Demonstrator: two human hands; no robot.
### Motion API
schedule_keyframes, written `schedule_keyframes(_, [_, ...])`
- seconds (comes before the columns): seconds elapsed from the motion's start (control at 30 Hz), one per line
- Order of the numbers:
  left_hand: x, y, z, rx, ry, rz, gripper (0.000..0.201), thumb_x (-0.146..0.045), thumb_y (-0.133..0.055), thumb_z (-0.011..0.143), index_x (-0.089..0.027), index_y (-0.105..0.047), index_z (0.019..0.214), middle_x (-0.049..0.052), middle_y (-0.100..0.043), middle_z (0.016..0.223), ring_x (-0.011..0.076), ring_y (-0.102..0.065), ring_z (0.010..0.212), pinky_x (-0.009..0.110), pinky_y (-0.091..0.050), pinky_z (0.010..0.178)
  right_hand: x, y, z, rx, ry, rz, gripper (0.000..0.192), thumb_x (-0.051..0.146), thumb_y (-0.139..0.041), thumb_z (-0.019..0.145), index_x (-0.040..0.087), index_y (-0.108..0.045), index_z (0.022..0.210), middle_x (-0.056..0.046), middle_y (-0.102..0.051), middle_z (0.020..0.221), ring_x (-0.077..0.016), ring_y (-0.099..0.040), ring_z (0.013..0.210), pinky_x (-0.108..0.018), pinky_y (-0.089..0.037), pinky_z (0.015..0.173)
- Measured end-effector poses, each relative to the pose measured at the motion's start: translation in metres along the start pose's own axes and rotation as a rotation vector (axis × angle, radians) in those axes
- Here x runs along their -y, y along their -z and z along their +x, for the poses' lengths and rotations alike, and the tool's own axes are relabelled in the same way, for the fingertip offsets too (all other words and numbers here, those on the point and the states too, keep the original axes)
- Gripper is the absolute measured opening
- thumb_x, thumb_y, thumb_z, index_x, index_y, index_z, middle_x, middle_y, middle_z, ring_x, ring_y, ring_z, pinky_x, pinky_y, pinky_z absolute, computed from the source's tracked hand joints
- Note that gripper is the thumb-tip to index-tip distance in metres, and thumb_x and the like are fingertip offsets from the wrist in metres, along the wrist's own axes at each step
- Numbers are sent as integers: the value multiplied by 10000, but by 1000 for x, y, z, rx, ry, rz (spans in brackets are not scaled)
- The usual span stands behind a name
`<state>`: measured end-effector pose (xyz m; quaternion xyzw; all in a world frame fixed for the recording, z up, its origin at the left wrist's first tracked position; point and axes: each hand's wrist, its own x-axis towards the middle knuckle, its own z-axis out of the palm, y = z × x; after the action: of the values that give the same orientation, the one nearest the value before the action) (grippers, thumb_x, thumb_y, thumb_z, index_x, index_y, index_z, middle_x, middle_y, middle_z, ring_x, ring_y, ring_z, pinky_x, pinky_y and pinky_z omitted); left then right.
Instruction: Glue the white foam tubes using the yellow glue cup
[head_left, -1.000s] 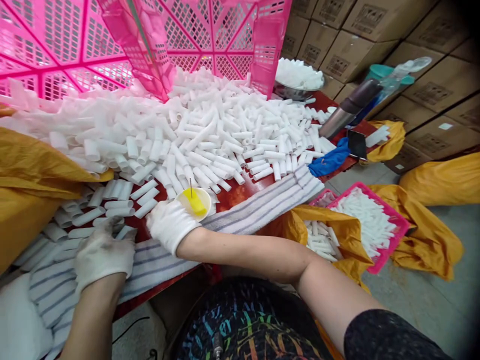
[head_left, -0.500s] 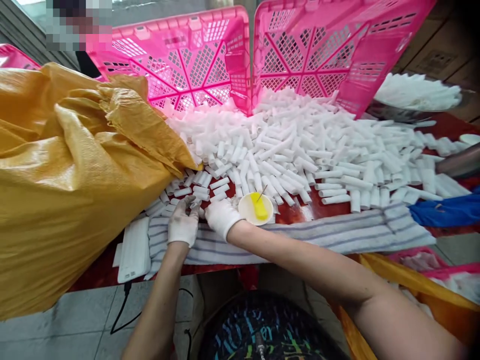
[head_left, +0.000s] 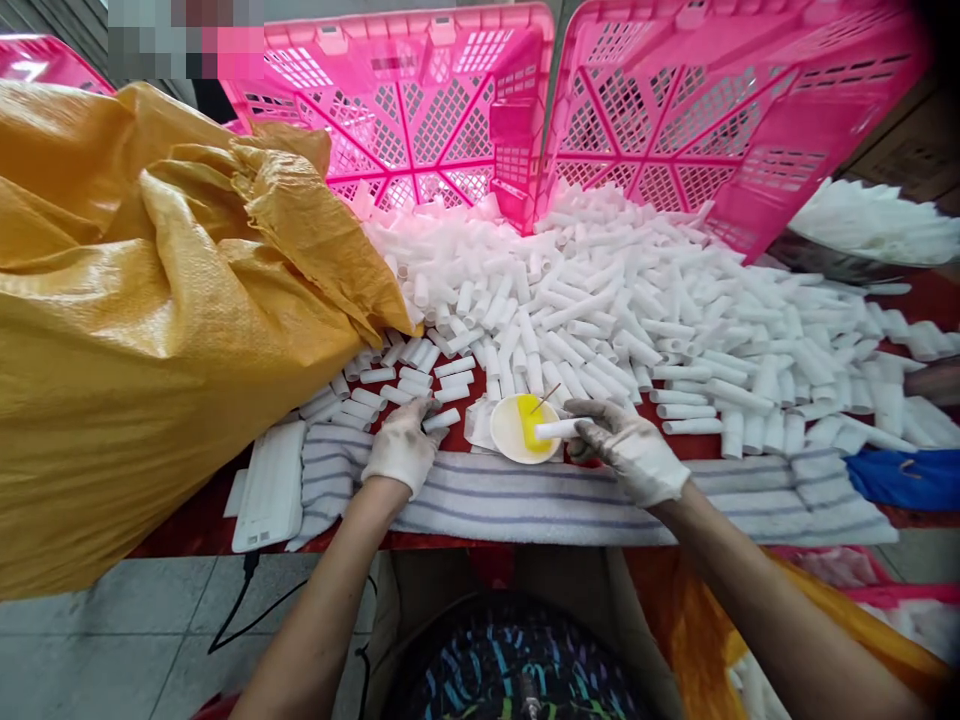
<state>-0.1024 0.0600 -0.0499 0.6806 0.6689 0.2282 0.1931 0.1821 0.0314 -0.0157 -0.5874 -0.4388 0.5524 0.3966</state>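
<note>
My left hand (head_left: 405,445), in a white glove with dark fingertips, pinches a short white tube (head_left: 442,420) left of a small white bowl (head_left: 504,432). In my gloved right hand (head_left: 628,448) is another white tube (head_left: 559,429), pointing left, its far end over the yellow block (head_left: 531,412) in the bowl. Whether that end touches the yellow block I cannot tell. A thin stick rises from the block. Just beyond both hands lie loose white tubes (head_left: 457,366) on the red table.
A large heap of white tubes (head_left: 600,300) spreads before two tipped pink crates (head_left: 442,110). A yellow woven sack (head_left: 150,350) bulges at left. A striped towel (head_left: 540,495) lines the front edge, beside a white power strip-like box (head_left: 271,490).
My right hand has moved right, away from my left hand, and now holds a tube at the bowl. My left hand has shifted slightly right with a tube in its fingers.
</note>
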Motion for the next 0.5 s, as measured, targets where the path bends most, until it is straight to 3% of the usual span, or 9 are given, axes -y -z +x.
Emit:
schedule_keyframes(0.1, [-7,-4,1,-8,-50,134,321,-304,-546,826,-199,-647,1113,100,-636,1110,252,-558,1070,362,-408,984,-4,-9,16,-43,-50,18,584,554,-631,727,108,-589,1101,-29,-618,656,-85,-519,436,-203,-414,391])
schedule_keyframes(0.17, [-9,-5,0,-28,-55,191,308,-316,-540,833,-211,-666,1094,100,-648,1069,262,-563,1045,371,-416,971,-8,-15,25,-103,13,-13,540,561,-620,734,120,-614,1046,-39,-631,696,-84,-524,471,-195,-408,397])
schedule_keyframes(0.23, [-10,-5,0,-51,-62,217,282,-333,-576,810,-228,-687,1047,91,-653,1052,275,-559,1033,386,-417,963,-16,-15,30,-144,117,-106,467,540,-634,735,131,-633,962,-63,-661,805,-114,-591,619,-214,-491,516])
schedule_keyframes(0.33, [-12,-2,2,-36,-64,219,237,-309,-624,771,-222,-704,977,89,-654,1046,285,-555,1030,393,-415,962,-31,-8,29,-83,291,-243,366,483,-639,765,147,-626,910,-75,-667,931,-153,-626,844,-276,-536,776])
schedule_keyframes(0.43, [-17,0,5,29,-23,150,307,-239,-617,766,-209,-669,1067,95,-627,1099,270,-562,1041,377,-425,960,-40,-2,20,-49,433,-269,332,441,-652,774,157,-613,941,-69,-654,954,-158,-624,899,-293,-529,849])
schedule_keyframes(0.5, [-21,1,6,56,24,41,388,-232,-604,773,-211,-616,1160,95,-603,1140,246,-580,1020,362,-443,946,-39,-1,15,-53,413,-303,364,434,-628,798,166,-608,1043,-76,-647,1029,-166,-622,952,-301,-530,868])
